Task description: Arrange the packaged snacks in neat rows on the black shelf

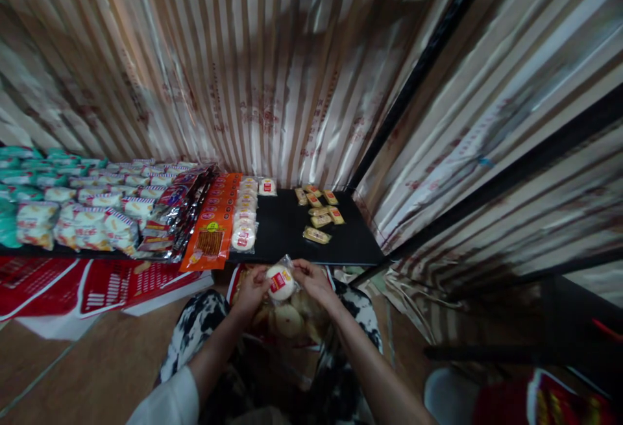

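Between my two hands is a round white cake in a clear wrapper (281, 284) with a red label facing up. My left hand (253, 289) pinches its left edge, and the fingers of my right hand (311, 277) are closed on the wrapper's right corner. Right below lies a box (232, 281) between my knees, holding more round wrapped cakes (287, 320). Beyond my hands, on the black shelf (282, 230), a row of the same white wrapped cakes (243, 237) stands beside orange snack packets (209, 233). One single white cake (267, 186) sits at the back.
Several small yellow wrapped snacks (318, 219) lie scattered toward the shelf's right end. Dark shiny packets (170, 217), white bags (107, 220) and green bags (22, 175) fill the left. Black metal posts (403, 100) and striped sheeting (272, 74) enclose the shelf. Red printed cartons (117, 285) lie beneath.
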Tool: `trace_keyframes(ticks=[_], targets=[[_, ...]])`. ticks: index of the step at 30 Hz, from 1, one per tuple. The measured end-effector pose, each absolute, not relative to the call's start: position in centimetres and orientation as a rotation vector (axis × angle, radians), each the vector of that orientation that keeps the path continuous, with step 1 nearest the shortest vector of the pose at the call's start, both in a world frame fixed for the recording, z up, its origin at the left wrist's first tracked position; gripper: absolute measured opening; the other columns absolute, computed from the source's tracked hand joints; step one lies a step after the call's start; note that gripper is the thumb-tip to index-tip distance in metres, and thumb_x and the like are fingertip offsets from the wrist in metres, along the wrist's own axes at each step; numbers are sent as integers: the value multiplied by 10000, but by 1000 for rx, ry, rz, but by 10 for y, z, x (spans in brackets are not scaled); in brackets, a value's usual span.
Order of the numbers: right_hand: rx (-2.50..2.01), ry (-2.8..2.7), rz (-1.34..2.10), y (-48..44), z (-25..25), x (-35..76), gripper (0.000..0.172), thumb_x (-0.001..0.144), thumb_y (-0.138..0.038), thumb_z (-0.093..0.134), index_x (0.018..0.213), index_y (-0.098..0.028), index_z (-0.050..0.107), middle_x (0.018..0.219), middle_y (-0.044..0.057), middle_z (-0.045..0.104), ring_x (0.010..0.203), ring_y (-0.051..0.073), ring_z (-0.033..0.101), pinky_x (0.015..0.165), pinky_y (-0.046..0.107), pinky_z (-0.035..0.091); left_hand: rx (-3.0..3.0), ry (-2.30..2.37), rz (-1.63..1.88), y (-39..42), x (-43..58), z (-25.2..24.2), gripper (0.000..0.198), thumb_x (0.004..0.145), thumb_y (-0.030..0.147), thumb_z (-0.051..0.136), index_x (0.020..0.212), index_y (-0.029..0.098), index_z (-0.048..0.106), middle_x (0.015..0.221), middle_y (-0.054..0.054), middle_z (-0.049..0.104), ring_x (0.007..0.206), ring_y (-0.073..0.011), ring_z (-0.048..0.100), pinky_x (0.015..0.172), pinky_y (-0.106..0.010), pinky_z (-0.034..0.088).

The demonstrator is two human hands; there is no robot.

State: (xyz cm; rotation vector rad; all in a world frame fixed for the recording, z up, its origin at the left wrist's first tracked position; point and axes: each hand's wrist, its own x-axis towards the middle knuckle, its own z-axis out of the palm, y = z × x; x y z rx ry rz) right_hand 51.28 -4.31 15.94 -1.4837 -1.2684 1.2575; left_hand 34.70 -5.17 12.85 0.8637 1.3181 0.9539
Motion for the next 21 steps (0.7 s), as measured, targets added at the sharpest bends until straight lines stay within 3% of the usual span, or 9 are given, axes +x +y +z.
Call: trace_keyframes(ticks=[3,8,15,18,21], targets=[[-1415,-1067,1328,-40,163,510,341,642,-446,657,826,-160,664,725,26,677,651,151,593,595,240,438,748,1267,979,-50,346,136,311,615,251,710,878,144,585,769,-27,660,654,-118,618,540,-192,470],[-1352,-867,1404,-43,161,500,468,607,-530,704,907,-179,629,742,27,675,659,151,609,534,215,423,607,1272,1144,-44,354,141,263,640,261,702,827,151,554,707,-5,638,614,-105,616,563,-204,489],[-1241,-833,1301,-26,149,494,428,574,-487,744,856,-189,625,770,39,691,725,183,644,736,314,492,542,1274,1207,-17,375,149,183,715,198,655,840,154,528,711,3,621,610,-88,617,598,-197,507],[-1264,-828,1260,-5,147,499,450,575,-490,732,883,-178,632,793,45,697,758,191,644,744,311,491,521,1305,1188,2,383,155,144,740,144,623,850,154,532,796,-24,621,697,-99,629,642,-207,526],[-1317,-818,1190,23,145,506,493,559,-493,724,921,-168,643,794,42,698,753,194,640,738,312,490,573,1385,1172,18,390,157,288,719,112,619,995,156,549,1027,-90,607,838,-140,632,645,-208,532]])
